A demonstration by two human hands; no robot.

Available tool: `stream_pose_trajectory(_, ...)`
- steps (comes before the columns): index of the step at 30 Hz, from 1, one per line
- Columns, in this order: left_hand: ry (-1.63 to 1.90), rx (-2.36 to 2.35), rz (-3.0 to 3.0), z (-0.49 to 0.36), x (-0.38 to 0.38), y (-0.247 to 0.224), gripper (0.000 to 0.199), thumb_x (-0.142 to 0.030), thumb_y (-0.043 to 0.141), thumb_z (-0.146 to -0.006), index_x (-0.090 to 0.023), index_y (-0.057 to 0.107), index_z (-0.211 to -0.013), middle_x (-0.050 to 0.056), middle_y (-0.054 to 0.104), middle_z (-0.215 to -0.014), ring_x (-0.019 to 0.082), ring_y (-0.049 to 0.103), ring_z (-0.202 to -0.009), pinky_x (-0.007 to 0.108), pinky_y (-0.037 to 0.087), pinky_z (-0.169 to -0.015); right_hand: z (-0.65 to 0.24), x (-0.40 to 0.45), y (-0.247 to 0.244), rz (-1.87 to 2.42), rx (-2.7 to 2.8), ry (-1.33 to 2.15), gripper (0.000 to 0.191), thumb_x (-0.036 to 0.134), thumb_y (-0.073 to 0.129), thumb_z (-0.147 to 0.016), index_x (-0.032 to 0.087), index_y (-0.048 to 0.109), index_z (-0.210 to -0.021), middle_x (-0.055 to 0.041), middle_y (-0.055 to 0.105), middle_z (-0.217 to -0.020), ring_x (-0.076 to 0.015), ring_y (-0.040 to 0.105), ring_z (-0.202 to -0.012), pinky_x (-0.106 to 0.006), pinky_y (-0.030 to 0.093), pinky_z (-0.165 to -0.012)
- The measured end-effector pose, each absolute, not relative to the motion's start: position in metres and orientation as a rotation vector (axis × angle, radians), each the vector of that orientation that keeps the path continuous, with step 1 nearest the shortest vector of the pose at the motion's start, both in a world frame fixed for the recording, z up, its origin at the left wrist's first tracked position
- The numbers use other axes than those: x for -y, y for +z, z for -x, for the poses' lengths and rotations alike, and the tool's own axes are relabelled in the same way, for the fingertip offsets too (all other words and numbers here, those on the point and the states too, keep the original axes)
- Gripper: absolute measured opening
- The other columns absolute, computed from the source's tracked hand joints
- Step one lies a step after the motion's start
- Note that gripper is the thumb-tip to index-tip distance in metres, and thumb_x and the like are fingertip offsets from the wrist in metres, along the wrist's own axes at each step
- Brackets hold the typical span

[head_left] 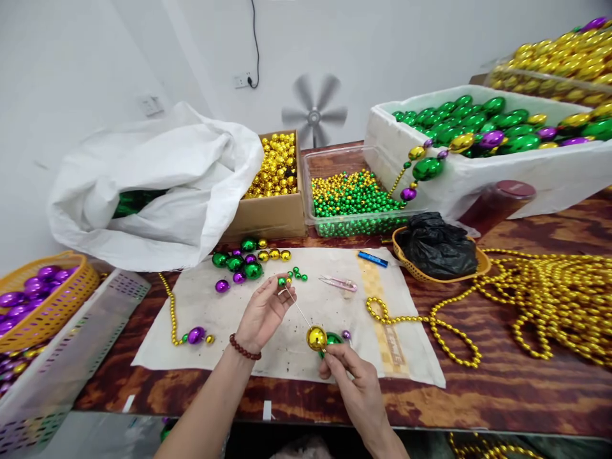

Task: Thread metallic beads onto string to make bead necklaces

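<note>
My left hand (268, 310), with a red bead bracelet on the wrist, pinches a thin string near a small green bead (282, 281) and a tiny gold one. The string slants down to a large gold bead (316, 338). My right hand (351, 381) pinches at the lower right of that gold bead, and a green bead (331, 342) shows just behind it. On the white cloth (157, 325) lie loose green, purple and gold beads, pink-handled scissors (342, 284) and a gold strand (172, 312) ending in green, purple and gold beads.
Boxes of gold beads (275, 167), small beads (349, 197) and green beads (459, 121) stand behind. Left are a white sack (205, 166) and a purple-bead basket (43, 296). Right are a black bag (437, 245) in a basket, a bottle (500, 204) and gold chains (564, 299).
</note>
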State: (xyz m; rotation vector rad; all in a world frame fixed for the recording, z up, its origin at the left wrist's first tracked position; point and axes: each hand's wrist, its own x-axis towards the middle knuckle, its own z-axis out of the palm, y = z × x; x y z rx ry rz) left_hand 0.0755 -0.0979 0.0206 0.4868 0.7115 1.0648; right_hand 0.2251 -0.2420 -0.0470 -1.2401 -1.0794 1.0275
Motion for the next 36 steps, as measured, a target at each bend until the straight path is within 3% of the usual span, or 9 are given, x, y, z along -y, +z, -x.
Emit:
stream_pose_trajectory(12, 1.036, -0.763, -0.657, -0.075, 0.098, 0.024, 0.024, -0.025, 0.079, -0.077, -0.013, 0.073, -0.097, 0.003, 0.069, -0.085, 0.013, 0.066, -0.077, 0.028, 0.055, -0.08, -0.227, 0.241, -0.05, 1.259, 1.106, 1.018, 0.022, 0.036, 0.053, -0.098, 0.02, 0.064, -0.088, -0.0007, 0.067, -0.067, -0.0131, 0.065, -0.059, -0.018, 0.052, -0.06)
stream_pose_trajectory(18, 0.956, -0.856, -1.118, -0.072, 0.105, 0.019, 0.035, -0.036, 0.076, -0.079, -0.019, 0.071, -0.109, 0.003, 0.066, -0.086, 0.015, 0.064, -0.078, 0.031, 0.053, -0.079, -0.227, 0.239, -0.052, 1.255, 1.107, 0.984, 0.023, 0.037, 0.052, -0.098, 0.02, 0.065, -0.09, -0.0009, 0.067, -0.068, -0.0131, 0.065, -0.062, -0.018, 0.053, -0.062)
stream_pose_trajectory(21, 0.955, -1.096, -1.46, -0.055, 0.097, 0.009, 0.035, -0.042, 0.064, -0.087, -0.018, 0.068, -0.113, 0.008, 0.068, -0.097, 0.021, 0.064, -0.089, 0.038, 0.052, -0.086, -0.229, 0.239, -0.054, 1.264, 1.086, 0.981, 0.025, 0.039, 0.052, -0.098, 0.02, 0.064, -0.09, -0.0022, 0.068, -0.071, -0.014, 0.065, -0.064, -0.018, 0.052, -0.06)
stream_pose_trajectory(24, 1.009, -1.628, -1.836, -0.022, 0.075, -0.002, 0.029, -0.034, 0.055, -0.092, -0.016, 0.067, -0.111, 0.013, 0.067, -0.109, 0.027, 0.059, -0.103, 0.046, 0.045, -0.095, -0.231, 0.241, -0.057, 1.275, 1.052, 1.007, 0.026, 0.041, 0.052, -0.098, 0.019, 0.064, -0.091, -0.0033, 0.069, -0.073, -0.0151, 0.066, -0.064, -0.02, 0.052, -0.059)
stream_pose_trajectory(28, 0.526, -2.213, -2.209, 0.019, 0.044, -0.013, 0.03, -0.029, 0.054, -0.09, -0.015, 0.064, -0.115, 0.016, 0.065, -0.116, 0.038, 0.049, -0.113, 0.055, 0.038, -0.094, -0.229, 0.241, -0.057, 1.26, 1.036, 1.044, 0.028, 0.043, 0.053, -0.098, 0.019, 0.064, -0.09, -0.0037, 0.069, -0.073, -0.0155, 0.067, -0.062, -0.021, 0.052, -0.057)
stream_pose_trajectory(32, 0.241, -2.238, -2.373, 0.028, 0.033, -0.026, 0.033, -0.028, 0.052, -0.091, -0.015, 0.059, -0.121, 0.016, 0.062, -0.119, 0.037, 0.048, -0.111, 0.051, 0.039, -0.089, -0.227, 0.24, -0.053, 1.254, 1.041, 1.048, 0.028, 0.043, 0.053, -0.098, 0.019, 0.065, -0.09, -0.0036, 0.069, -0.074, -0.015, 0.067, -0.061, -0.02, 0.052, -0.057)
stream_pose_trajectory(36, 0.413, -2.179, -2.316, 0.027, 0.035, -0.032, 0.032, -0.028, 0.054, -0.091, -0.015, 0.06, -0.119, 0.019, 0.064, -0.116, 0.037, 0.049, -0.111, 0.052, 0.036, -0.092, -0.227, 0.24, -0.052, 1.267, 1.053, 1.032, 0.028, 0.042, 0.053, -0.097, 0.019, 0.066, -0.089, -0.004, 0.069, -0.074, -0.0151, 0.066, -0.061, -0.021, 0.053, -0.057)
